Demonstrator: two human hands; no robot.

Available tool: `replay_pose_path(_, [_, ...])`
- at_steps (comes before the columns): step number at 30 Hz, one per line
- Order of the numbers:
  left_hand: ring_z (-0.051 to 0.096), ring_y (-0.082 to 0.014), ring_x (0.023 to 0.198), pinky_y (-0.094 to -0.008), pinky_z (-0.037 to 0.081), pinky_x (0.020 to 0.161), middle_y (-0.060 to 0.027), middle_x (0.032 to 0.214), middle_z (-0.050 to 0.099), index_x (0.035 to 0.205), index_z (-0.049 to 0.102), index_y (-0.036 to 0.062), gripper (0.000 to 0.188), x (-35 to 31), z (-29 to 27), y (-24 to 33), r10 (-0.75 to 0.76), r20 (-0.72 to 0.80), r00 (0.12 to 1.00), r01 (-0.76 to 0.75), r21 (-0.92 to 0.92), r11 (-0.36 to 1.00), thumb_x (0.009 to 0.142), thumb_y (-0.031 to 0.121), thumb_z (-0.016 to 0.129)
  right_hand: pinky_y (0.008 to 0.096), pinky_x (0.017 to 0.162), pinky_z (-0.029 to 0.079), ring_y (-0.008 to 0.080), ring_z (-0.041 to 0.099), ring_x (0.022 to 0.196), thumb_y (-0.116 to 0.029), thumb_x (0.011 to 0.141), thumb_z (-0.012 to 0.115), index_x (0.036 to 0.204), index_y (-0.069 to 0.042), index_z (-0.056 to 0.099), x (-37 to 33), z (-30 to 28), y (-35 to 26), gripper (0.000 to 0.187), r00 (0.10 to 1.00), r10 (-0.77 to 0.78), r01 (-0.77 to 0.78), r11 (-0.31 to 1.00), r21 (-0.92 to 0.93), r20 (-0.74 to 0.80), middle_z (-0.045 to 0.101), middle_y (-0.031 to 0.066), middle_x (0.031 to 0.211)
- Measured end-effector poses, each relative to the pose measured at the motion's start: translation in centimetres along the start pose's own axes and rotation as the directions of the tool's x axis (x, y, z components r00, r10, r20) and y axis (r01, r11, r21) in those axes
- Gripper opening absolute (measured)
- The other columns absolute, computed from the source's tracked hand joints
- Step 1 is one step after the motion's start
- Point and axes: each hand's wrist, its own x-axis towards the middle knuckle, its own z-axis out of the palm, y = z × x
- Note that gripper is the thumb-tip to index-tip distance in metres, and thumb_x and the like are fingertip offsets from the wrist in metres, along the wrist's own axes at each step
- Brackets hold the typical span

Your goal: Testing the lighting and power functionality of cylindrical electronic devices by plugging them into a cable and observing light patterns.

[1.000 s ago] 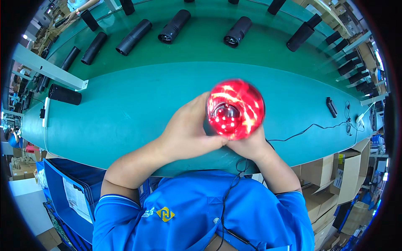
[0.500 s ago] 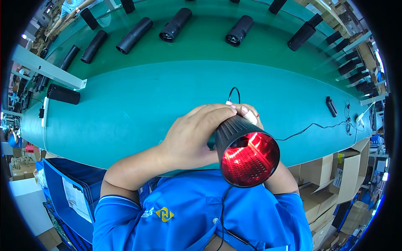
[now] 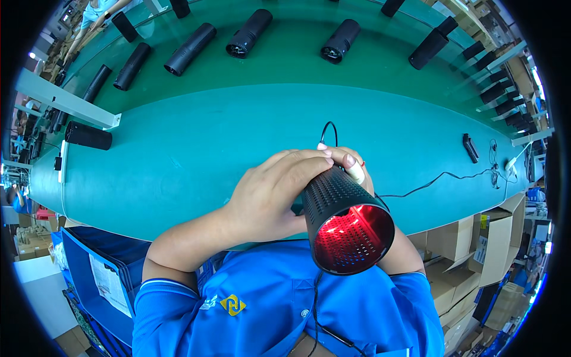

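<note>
Both hands hold a black perforated cylinder (image 3: 333,193) above the table edge, its open end tilted toward me and red light glowing inside. My left hand (image 3: 270,187) wraps round its left side, fingers over the far end. At the back right, my right hand (image 3: 354,163) grips the far end, partly hidden behind the cylinder; a pale wrap covers one of its fingers. A black cable (image 3: 331,125) loops up beyond the fingertips, with a white piece at its near end. Another stretch of black cable (image 3: 437,178) runs right across the table from behind the cylinder.
Several black cylinders, one here (image 3: 250,34), lie along the dark green belt (image 3: 285,65) beyond the turquoise table (image 3: 160,154). One black cylinder (image 3: 88,135) lies at left by a white post. A small black device (image 3: 470,149) lies at right. Cardboard boxes (image 3: 452,244) and blue bins (image 3: 95,262) flank me.
The cylinder's open end has dipped slightly lower and left, and less red light shows inside. Both hands keep their hold.
</note>
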Motion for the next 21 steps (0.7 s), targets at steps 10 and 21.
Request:
replay_pose_path(10, [0.062, -0.0288, 0.098, -0.0363, 0.05, 0.082, -0.0143, 0.113, 0.062, 0.114, 0.053, 0.0061, 0.048, -0.2, -0.1, -0.2, 0.021, 0.003, 1.0, -0.021, 0.011, 1.0, 0.07, 0.007, 0.07, 0.0398, 0.085, 0.047, 0.033, 0.058, 0.104, -0.014, 0.062, 0.078, 0.141, -0.013, 0.028, 0.6, 0.4, 0.2, 0.093, 0.987, -0.146, 0.142, 0.988, -0.054, -0.068, 0.055, 0.0146, 0.122])
replay_pose_path(21, [0.061, -0.0275, 0.099, -0.0343, 0.051, 0.08, -0.0119, 0.115, 0.061, 0.116, 0.053, 0.0058, 0.061, -0.6, -1.3, -0.8, -0.005, 0.017, 1.0, 0.004, 0.042, 0.999, 0.06, 0.01, 0.076, 0.0388, 0.089, 0.042, 0.0293, 0.051, 0.11, -0.048, 0.086, 0.055, 0.137, -0.006, 0.037, 0.6, -1.5, 1.9, 0.068, 0.983, -0.044, 0.069, 0.988, 0.137, -0.176, 0.05, 0.0192, 0.129])
